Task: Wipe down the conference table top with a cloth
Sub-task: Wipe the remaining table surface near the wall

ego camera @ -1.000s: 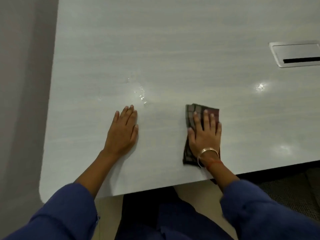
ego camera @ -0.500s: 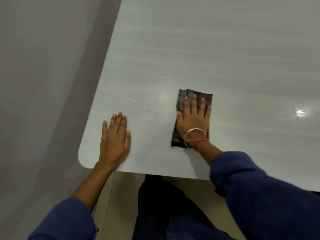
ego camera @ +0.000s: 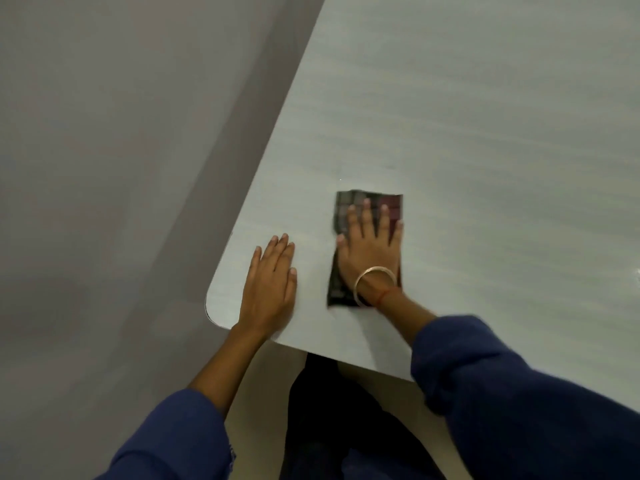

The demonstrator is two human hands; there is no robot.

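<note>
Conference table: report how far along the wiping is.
Done: the table top around the corner shows no spots. In hand: the right hand presses the folded cloth flat there; the left hand rests flat beside it. Left: likely the wide far stretch, though nothing marks it wiped or not.

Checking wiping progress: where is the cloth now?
In the head view, the folded checked cloth lies under the right hand near the rounded corner of the table, right of the left hand.

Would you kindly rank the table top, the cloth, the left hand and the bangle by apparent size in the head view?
1. table top
2. cloth, partly under the right hand
3. left hand, nearly the cloth's size, so that pair is unsure
4. bangle, smallest
</note>
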